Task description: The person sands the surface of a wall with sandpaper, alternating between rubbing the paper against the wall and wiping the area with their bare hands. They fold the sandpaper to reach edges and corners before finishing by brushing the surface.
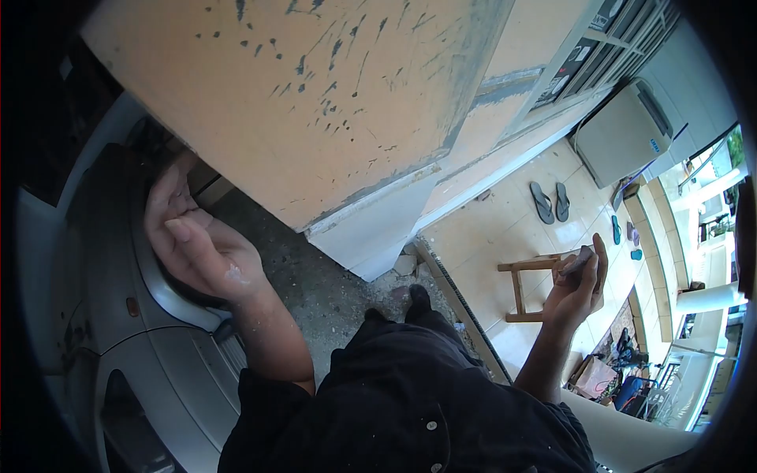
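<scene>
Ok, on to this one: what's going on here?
A person in a dark shirt stands between a car and a peach wall with dark marks. The right hand grips a small greyish piece, too unclear to identify. The left hand, open, is by the wall's edge; contact there is unclear. A wooden stool is on the tiled floor beyond the right hand.
</scene>
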Tool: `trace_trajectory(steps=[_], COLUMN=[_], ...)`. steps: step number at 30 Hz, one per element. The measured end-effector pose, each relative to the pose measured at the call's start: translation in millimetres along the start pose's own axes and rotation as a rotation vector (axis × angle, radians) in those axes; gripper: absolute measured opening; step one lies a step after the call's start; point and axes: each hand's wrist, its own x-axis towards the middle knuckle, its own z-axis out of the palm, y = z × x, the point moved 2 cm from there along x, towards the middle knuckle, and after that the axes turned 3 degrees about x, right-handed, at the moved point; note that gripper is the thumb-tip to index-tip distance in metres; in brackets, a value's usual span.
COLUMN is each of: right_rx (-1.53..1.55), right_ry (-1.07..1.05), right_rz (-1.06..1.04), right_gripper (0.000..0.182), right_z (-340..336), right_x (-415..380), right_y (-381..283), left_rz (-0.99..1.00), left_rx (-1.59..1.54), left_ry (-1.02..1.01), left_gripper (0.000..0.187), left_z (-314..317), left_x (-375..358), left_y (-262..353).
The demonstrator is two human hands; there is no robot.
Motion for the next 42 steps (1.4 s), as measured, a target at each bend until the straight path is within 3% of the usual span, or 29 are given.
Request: trace_trajectory(steps=[4,7,9,11,12,15,17,19,21,22,23,24,25,27,28,29,31,32,34,35,37,42], right_rx=[0.024,-0.058,0.008,-0.001,-0.001,-0.029,-0.403,-0.568,-0.478,-0.626,-0.483,-0.531,-0.527,-0.664,-0.621,-0.39,-0.554,-0.552,-0.391,-0.387,-0.681,-0.69], right_ry=[0.065,-0.009,-0.026,0.043,0.045,-0.085,-0.121,-0.121,-0.14,-0.273,-0.379,-0.403,-0.411,-0.243,-0.214,-0.331,-0.134,-0.145,-0.335,-0.334,-0.565,-0.473], right_rz=[0.047,0.097,0.232,0.292,0.293,0.172,-0.385,-0.837,-1.089,-1.127,-0.839,-0.969,-0.956,-1.194,-1.024,-0.843,-0.806,-0.808,-0.844,-0.856,-1.036,-1.193], right_gripper=[0.035,0.035,0.032,0.032,0.032,0.033,0.034,0.038,0.043,0.042,0.035,0.041,0.041,0.046,0.046,0.044,0.061,0.061,0.043,0.043,0.045,0.044], right_z=[21,19,21,34,39,56,76,116,184,217,254,263,261,246,236,236,254,248,231,217,198,241], right_x=[0,2,1,2,5,21,38,47,32,16,-15,-31,-21,21,44,57,39,37,38,33,17,38], right_y=[10,31,41,45,47,43,37,28,32,41,41,48,50,48,49,37,50,51,50,59,80,24], left_rz=[-0.026,-0.064,-0.077,-0.124,-0.078,0.001,0.073,0.113,0.114,0.099,0.131,0.166,0.156,0.14,0.101,0.096,0.041,0.023,0.019,0.015,-0.005,0.004], left_rx=[0.054,0.08,0.134,0.017,0.123,0.264,0.288,0.243,0.111,0.119,0.078,0.038,0.048,0.008,-0.075,-0.059,-0.007,0.011,0.038,0.047,0.069,-0.073], left_ry=[-0.008,0.144,0.02,0.066,-0.019,-0.155,-0.205,-0.25,-0.326,-0.335,-0.308,-0.279,-0.287,-0.381,-0.199,-0.195,-0.221,-0.229,-0.225,-0.229,-0.239,-0.152], left_gripper=[0.053,0.056,0.057,0.057,0.058,0.062,0.07,0.081,0.085,0.085,0.087,0.088,0.088,0.085,0.085,0.085,0.085,0.085,0.084,0.084,0.083,0.085], left_z=[-34,-64,-74,-70,-64,-42,-21,-4,17,25,32,36,38,43,43,39,32,31,37,39,41,59], left_x=[-10,-24,-31,-34,-32,-18,-3,9,20,23,27,29,31,36,21,16,2,0,3,4,2,7], left_y=[-5,-12,-19,-23,-19,4,20,27,41,41,39,39,39,34,8,6,10,11,8,7,7,12])
